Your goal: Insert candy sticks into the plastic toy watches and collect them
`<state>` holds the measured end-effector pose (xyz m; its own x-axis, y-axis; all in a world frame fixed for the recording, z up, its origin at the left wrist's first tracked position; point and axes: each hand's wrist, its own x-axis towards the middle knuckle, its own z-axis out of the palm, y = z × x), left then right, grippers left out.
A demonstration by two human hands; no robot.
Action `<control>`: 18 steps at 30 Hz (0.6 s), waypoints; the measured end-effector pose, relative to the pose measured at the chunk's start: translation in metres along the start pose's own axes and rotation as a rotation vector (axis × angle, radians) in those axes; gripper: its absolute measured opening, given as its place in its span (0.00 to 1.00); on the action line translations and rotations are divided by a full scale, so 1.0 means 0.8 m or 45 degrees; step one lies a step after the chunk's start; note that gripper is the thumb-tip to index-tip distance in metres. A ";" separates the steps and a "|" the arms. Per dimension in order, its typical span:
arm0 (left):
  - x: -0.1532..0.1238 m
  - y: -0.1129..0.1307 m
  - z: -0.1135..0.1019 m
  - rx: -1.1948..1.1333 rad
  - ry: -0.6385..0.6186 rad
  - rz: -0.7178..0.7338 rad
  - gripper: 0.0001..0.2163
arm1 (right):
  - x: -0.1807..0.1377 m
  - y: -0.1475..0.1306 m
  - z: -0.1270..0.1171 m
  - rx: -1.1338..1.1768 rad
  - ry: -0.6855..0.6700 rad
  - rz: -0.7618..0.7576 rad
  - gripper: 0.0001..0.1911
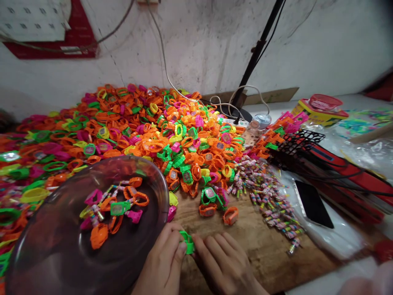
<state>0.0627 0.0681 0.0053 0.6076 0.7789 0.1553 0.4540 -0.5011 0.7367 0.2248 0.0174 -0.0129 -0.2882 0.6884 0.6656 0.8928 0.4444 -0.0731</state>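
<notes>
A green watch (188,242) is held low in the centre of the view, just above the table (260,241) and just to the right of the bowl (55,250). Its left side is pinched between the thumb and index finger of the left hand (164,260), the other fingers being curled. Its right edge is met by the curled fingers of the right hand (225,262); the right thumb is hidden, so whether the watch is also gripped on that side cannot be told.

In the dark, see-through bowl, a small group of orange, pink, green and yellow watches (100,235) is seen, with striped sticks (97,212) lying among them. Beyond the hands, a few loose watches (230,215) are set at the front edge of a large heap (123,137) of like colours, which is banked toward the wall (208,45). To the right of the heap, a pile of wrapped sticks (273,200) is spread over the wood.

Farther right, a phone (313,204) is laid face up on clear plastic (344,239), near a red device (350,170) and a black rack (303,139). Behind these, a red basket (325,101) is placed on a yellow tub (322,116). A black pole (251,61) is stood near a power strip (235,122).
</notes>
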 end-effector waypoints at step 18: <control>-0.013 -0.032 0.108 0.643 0.125 0.518 0.11 | 0.017 0.057 0.003 0.188 0.331 0.873 0.14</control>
<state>0.1011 0.0398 -0.0719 0.7437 0.5090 0.4335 0.4654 -0.8596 0.2109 0.2608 0.0487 -0.0092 0.4240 0.6891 0.5877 0.7816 0.0493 -0.6218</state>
